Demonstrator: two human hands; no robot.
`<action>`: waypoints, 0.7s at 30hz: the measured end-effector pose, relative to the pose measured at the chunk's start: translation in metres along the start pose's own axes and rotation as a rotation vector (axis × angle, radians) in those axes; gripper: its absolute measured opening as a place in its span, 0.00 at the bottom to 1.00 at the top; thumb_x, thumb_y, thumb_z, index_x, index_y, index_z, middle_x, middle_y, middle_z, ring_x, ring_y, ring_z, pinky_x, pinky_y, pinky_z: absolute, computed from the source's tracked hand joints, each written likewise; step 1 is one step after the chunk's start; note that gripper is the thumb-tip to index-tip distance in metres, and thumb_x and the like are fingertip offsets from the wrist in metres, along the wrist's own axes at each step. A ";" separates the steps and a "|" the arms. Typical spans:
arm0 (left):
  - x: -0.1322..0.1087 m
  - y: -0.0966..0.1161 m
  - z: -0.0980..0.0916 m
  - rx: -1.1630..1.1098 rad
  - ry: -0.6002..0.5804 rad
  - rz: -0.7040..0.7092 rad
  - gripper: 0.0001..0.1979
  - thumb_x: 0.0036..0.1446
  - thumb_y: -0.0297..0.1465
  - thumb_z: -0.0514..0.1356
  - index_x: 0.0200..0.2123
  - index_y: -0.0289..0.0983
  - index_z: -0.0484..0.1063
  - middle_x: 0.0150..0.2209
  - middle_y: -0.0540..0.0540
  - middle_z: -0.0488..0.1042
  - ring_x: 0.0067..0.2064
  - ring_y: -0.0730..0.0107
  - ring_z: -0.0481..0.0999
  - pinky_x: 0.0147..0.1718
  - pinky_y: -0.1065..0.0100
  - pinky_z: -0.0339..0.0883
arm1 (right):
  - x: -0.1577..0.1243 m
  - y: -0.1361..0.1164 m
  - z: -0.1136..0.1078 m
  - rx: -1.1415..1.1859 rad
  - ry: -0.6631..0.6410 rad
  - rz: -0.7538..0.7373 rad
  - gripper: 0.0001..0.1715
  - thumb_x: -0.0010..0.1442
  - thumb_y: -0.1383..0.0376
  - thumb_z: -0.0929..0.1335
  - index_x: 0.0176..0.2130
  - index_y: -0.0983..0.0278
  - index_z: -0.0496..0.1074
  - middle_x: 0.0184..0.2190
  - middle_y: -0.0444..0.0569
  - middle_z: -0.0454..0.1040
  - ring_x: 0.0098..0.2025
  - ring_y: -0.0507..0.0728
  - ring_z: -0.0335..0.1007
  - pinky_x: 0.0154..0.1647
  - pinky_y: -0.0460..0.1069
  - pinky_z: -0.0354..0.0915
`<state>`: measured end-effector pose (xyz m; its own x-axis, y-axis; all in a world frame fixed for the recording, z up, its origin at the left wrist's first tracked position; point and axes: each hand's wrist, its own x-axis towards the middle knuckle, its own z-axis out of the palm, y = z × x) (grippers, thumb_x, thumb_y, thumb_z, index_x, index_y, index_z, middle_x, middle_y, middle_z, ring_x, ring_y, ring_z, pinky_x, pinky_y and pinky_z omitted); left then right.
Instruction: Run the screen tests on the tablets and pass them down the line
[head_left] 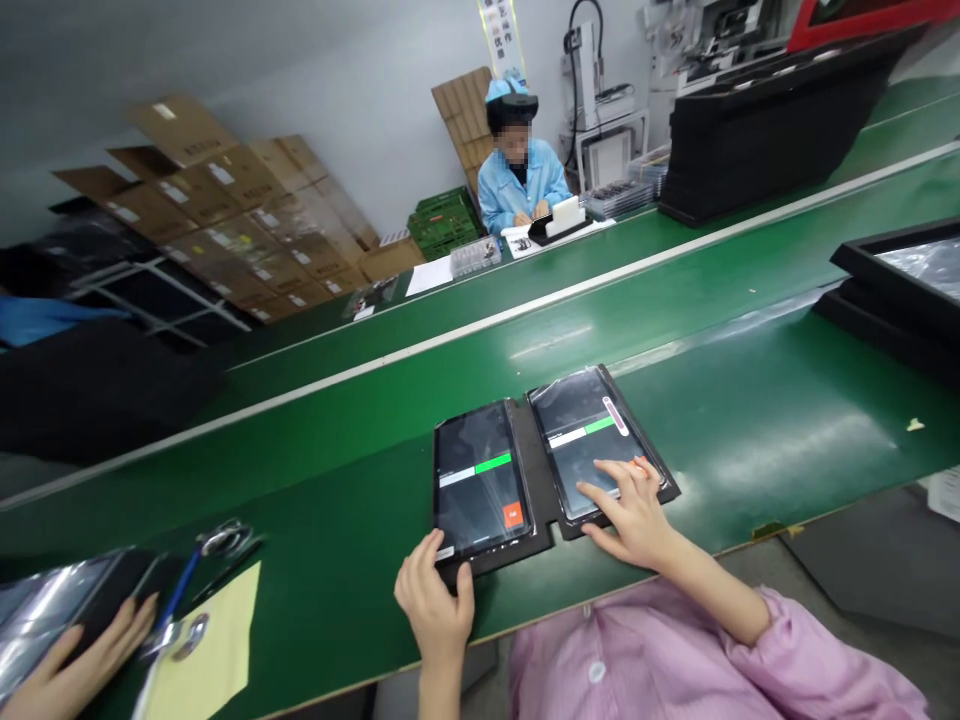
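Note:
Two tablets lie side by side in a black tray (538, 478) on the green belt. The left tablet (480, 480) shows a green bar and a red square. My left hand (435, 600) grips the tray's near left corner, thumb on the tablet's bottom edge, fingers curled under. My right hand (628, 505) rests on the right tablet (581, 432), fingers spread, fingertips touching its screen near the lower right.
Another person's hand (71, 665) rests on a wrapped device at the lower left, beside a yellow sheet (217, 645) and a lanyard. Black trays (900, 270) stand at right. A co-worker in blue (521, 170) sits across the belts. Cardboard boxes (225, 220) are piled at back left.

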<state>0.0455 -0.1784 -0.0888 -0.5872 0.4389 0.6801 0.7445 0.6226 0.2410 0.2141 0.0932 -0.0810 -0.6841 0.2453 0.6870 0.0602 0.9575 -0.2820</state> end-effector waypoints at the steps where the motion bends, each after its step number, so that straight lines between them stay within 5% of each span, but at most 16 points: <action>1: -0.001 0.004 -0.001 0.029 0.014 0.019 0.22 0.66 0.41 0.51 0.58 0.36 0.64 0.50 0.34 0.73 0.53 0.47 0.71 0.55 0.47 0.59 | 0.000 0.000 0.000 0.005 -0.013 -0.003 0.21 0.60 0.56 0.69 0.52 0.59 0.74 0.56 0.57 0.66 0.54 0.67 0.60 0.60 0.65 0.50; 21: -0.005 0.001 0.000 0.084 0.082 -0.082 0.20 0.68 0.39 0.48 0.57 0.36 0.63 0.44 0.37 0.76 0.50 0.51 0.71 0.56 0.51 0.54 | 0.005 0.001 -0.001 -0.022 -0.055 -0.074 0.17 0.64 0.57 0.65 0.51 0.57 0.72 0.55 0.57 0.67 0.52 0.67 0.62 0.60 0.67 0.49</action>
<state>0.0491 -0.1801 -0.0926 -0.6143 0.3318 0.7159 0.6637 0.7079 0.2415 0.2114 0.0951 -0.0770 -0.7264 0.1654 0.6671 0.0237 0.9761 -0.2162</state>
